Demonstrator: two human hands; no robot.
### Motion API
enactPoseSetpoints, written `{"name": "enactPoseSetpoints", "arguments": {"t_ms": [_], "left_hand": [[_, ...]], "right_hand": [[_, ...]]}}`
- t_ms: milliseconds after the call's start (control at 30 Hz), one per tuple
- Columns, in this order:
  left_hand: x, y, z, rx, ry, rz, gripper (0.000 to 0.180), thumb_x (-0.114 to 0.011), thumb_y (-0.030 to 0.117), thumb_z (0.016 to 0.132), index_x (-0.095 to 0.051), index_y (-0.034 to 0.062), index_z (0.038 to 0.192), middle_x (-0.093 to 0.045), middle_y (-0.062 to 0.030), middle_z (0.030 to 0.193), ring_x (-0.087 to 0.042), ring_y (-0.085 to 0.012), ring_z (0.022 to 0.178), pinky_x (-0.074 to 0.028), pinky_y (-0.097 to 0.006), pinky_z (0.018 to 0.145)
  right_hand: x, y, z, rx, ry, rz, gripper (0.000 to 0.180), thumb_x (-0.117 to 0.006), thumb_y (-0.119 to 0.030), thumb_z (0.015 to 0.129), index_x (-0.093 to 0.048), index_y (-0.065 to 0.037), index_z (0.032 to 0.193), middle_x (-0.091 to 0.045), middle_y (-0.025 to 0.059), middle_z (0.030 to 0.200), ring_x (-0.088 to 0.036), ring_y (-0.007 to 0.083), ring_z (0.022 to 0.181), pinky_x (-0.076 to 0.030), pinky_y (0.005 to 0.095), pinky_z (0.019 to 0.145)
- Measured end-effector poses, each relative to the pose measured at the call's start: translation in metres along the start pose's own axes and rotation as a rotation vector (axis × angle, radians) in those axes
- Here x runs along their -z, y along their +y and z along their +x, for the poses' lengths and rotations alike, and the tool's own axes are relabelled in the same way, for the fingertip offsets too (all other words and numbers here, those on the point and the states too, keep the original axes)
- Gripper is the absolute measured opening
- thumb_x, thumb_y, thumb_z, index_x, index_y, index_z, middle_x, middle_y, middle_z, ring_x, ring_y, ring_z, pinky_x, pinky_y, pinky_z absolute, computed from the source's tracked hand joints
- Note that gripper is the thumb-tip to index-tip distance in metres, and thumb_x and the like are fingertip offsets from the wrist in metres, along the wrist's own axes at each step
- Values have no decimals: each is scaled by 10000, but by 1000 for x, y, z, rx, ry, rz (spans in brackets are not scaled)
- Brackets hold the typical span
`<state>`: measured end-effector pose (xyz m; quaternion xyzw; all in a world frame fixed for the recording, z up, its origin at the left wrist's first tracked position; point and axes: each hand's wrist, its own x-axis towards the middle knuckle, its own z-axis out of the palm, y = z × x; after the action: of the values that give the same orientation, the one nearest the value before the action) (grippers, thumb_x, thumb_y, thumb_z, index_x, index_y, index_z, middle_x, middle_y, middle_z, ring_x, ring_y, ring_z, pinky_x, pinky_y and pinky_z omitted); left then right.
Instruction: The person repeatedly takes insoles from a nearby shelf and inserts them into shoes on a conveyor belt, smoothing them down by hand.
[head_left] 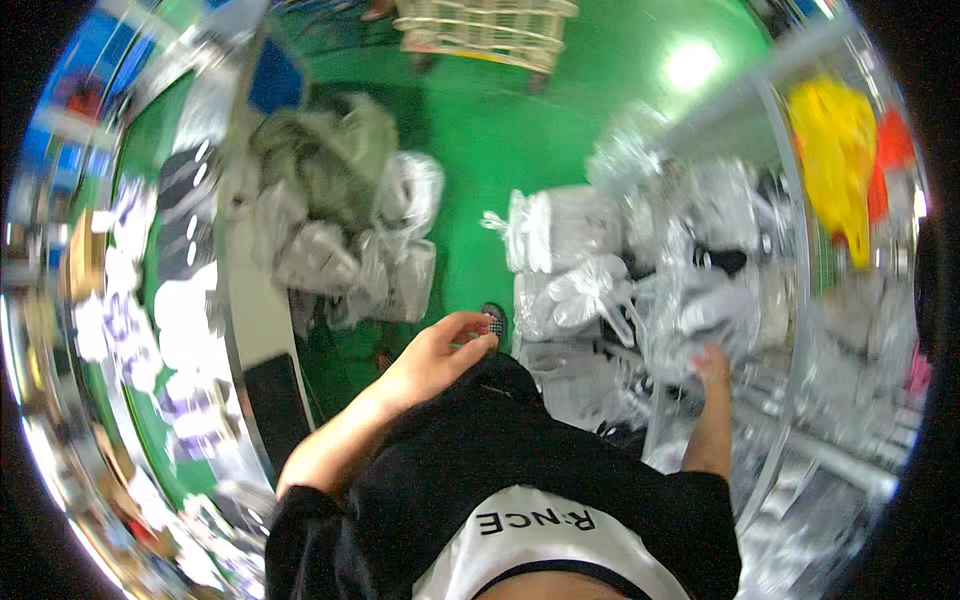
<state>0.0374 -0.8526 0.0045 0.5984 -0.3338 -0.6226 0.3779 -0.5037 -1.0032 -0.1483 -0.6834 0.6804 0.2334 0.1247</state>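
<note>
My left hand hangs in front of my body above the green floor. Its fingers are loosely curved, the thumb stands apart from them, and no object shows between them. My right hand reaches out to the right, against clear plastic bags of packed goods. Motion blurs its fingers, so whether it touches or grips a bag is unclear. Just left of those bags lie a knotted clear bag and a white wrapped bundle.
On the left, more bagged bundles and a large translucent sack lie beside a pale table. A metal rack with a yellow bag stands at right. Ahead is a cream wheeled cart on green floor.
</note>
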Motion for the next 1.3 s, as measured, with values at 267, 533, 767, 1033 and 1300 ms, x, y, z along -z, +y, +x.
{"name": "enactPoseSetpoints", "arguments": {"t_ms": [267,533,767,1033,1300], "left_hand": [[35,-40,-47,-28,129,-1,332,-507,189,814,-462,-26,1064,-551,-121,978,-522,-166,905,-413,-279,793],[16,-77,-31,-57,207,-182,326,-518,218,819,-476,-8,1050,-561,-78,937,-522,-127,859,-423,-258,763],[20,-50,-9,101,-118,-594,725,-524,514,743,-268,59,1246,-427,-108,1136,-451,-196,991,-386,-362,806],[126,-77,-83,-245,253,-796,606,-635,266,682,-353,-32,1127,-477,-109,962,-474,-157,866,-416,-290,744],[276,-155,-288,-740,856,-1237,551,-498,249,726,-300,60,1204,-463,-101,985,-493,-146,728,-420,-233,502]], "right_hand": [[-41,95,50,26,-91,257,322,-576,-14,674,-541,-47,992,-581,96,761,-545,197,671,-456,329,576],[122,-82,-33,-168,301,-334,261,-507,-130,665,-603,-65,898,-593,181,776,-589,315,679,-453,419,566],[182,-305,-119,1007,760,-10,272,-539,-78,638,-581,-86,906,-490,73,584,-484,240,531,-405,367,511],[151,-541,-272,2079,535,-343,206,-527,-148,613,-582,-75,797,-532,52,685,-527,176,653,-402,284,566],[174,-720,-377,2288,1047,136,268,-525,7,715,-514,-6,982,-582,146,851,-590,254,763,-458,334,653]]}}
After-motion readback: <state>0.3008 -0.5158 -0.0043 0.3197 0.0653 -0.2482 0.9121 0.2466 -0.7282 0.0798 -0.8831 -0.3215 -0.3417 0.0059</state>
